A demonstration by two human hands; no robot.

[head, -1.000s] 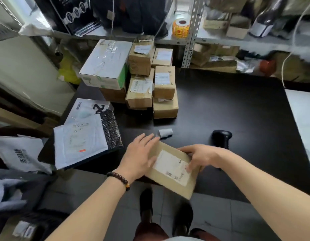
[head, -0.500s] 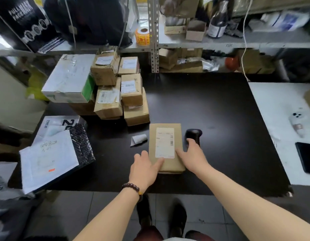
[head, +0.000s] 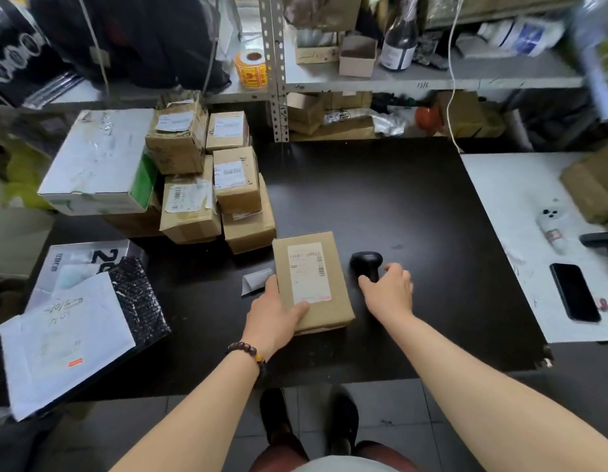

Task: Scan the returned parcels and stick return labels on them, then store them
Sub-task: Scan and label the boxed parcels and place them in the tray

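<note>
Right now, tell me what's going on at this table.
A person stands at a black table handling returns. The left hand holds a flat cardboard parcel lying label-up on the table, thumb on top. The right hand is at the handle of the black barcode scanner just right of it; whether it grips yet is unclear. Labelled cardboard boxes are stacked at the far left.

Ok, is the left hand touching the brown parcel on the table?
Touching. The head view shows the left hand holding the parcel at its near corner, thumb on top.
</note>
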